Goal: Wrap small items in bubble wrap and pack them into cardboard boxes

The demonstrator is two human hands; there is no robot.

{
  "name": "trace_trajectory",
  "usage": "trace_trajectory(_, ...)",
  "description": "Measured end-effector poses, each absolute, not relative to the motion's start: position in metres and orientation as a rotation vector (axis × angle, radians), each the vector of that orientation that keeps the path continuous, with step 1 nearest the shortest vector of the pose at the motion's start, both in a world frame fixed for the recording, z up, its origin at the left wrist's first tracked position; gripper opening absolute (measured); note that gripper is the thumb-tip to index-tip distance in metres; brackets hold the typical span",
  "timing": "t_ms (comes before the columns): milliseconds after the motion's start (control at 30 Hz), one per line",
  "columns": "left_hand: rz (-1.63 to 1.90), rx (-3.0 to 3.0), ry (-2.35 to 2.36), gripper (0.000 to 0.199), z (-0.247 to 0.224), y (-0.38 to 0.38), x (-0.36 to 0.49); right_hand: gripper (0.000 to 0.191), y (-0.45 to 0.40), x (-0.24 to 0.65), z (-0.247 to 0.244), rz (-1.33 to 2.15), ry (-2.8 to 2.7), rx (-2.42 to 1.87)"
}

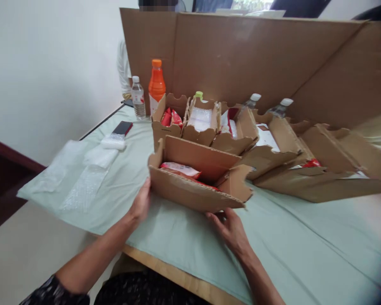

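Note:
A narrow open cardboard box (184,191) with red and white packets (180,169) inside is held between my hands, over the front part of the table. My left hand (142,201) grips its left end, fingers partly hidden behind the cardboard. Under the lower right edge, my right hand (230,228) holds the box with thumb and fingers at the bottom. Behind it stands a row of similar boxes (201,136), holding red packets (172,117), bubble-wrapped items (200,118) and white items.
Bubble wrap (85,186) and a dark phone-like object (122,128) lie at left on the green cloth (184,245). An orange bottle (157,84) and a clear bottle (138,99) stand behind. A tall cardboard panel (241,55) spans the back; a person is partly visible beyond it.

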State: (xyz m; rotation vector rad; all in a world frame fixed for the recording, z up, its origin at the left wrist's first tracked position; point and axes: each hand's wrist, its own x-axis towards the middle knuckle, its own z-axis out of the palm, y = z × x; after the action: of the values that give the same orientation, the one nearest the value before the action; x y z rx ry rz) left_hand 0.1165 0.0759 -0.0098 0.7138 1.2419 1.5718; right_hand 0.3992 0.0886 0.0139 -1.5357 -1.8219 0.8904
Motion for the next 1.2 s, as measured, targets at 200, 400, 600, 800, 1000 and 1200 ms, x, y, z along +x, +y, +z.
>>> trace_trajectory(200,1.364,1.150,1.142,0.063,-0.001,0.135,0.149,0.042,0.101,0.428,0.007,0.659,-1.576,-1.725)
trace_trajectory(400,1.242,1.349,1.135,0.056,-0.005,0.142,0.160,0.047,0.107,0.444,0.006,0.614,-1.425,-1.884)
trace_trajectory(600,1.088,1.453,1.258,0.050,-0.011,0.086,0.140,0.042,0.109,0.447,0.010,0.662,-1.464,-1.895)
trace_trajectory(800,1.214,1.526,1.884,0.024,0.013,0.077,0.044,0.044,0.110,0.449,0.009,0.679,-1.484,-1.938)
trace_trajectory(1000,1.181,1.506,2.356,0.022,0.037,0.118,-0.071,0.042,0.112,0.452,0.006,0.652,-1.488,-1.952)
trace_trajectory(1200,0.882,1.695,2.446,0.036,0.038,0.178,-0.104,0.040,0.113,0.453,0.006,0.637,-1.485,-1.942)
